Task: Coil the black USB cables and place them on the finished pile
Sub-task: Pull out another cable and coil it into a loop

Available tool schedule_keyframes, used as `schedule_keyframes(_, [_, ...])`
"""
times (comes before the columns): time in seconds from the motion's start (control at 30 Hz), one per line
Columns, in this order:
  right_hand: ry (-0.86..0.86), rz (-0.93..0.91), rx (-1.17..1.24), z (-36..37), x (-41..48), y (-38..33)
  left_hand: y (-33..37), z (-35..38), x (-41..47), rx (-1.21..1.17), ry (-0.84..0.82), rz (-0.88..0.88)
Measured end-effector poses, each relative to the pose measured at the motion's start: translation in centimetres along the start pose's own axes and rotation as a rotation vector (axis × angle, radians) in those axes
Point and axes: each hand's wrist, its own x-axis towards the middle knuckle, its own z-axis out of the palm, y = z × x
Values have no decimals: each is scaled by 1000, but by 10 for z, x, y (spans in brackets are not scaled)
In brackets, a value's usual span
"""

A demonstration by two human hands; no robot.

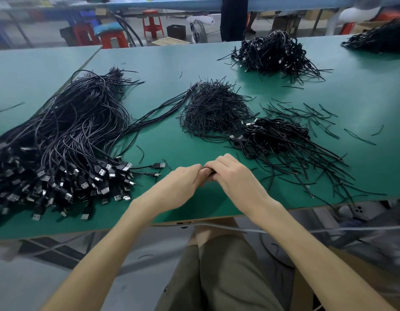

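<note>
While both hands meet low in the centre of the frame, just above the near edge of the green table, they hold one black cable between them. The left hand has its fingers curled, the tips pinching the cable. The right hand closes over it from the other side, knuckles up. Only a short dark piece shows between the two, and the fingers hide how far it is coiled.

At the left of the frame lies a big bundle of loose cables, its USB plugs massed toward the near edge. Two plugs stick out from it toward the left hand without touching it.

In the middle of the table sits a heap of short black ties, and a few long cables run from its upper left side to the bundle. Right of centre, just beyond the right hand, is the finished pile of coiled cables, touching the ties' lower right edge; thin tails fan from it toward the lower right. Stray ties are scattered above it.

A second coiled heap lies in the upper right, well apart, and a third is cut off by the right edge. Red stools and a small fan stand on the floor beyond the table. Olive shorts fill the bottom centre.
</note>
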Motion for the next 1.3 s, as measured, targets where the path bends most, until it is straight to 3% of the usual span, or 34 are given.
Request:
schedule_keyframes(0.1, [28,98,-2,-2,3,3,1,7,0,31,123,-38])
schedule_keyframes(0.27, [250,381,-191,-9,1,20,-2,4,10,-56,366,-134])
schedule_keyframes(0.37, [160,580,-321,-4,-2,24,-2,7,16,17,471,-161])
schedule_keyframes(0.47, [77,651,-375,1,0,25,1,11,25,18,535,-171])
schedule_keyframes(0.63, [88,694,-349,5,5,24,-3,23,34,-40,598,-213])
schedule_keyframes(0.73, [198,732,-237,1,2,30,-9,24,40,-291,639,-274])
schedule_keyframes(0.83, [87,739,-302,4,2,30,-18,22,42,-452,679,-294])
schedule_keyframes(1.2, [-137,626,-465,16,18,20,-30,26,41,-439,653,-202])
schedule_keyframes(1.3, [37,585,-285,11,18,20,-24,26,40,-412,617,-218])
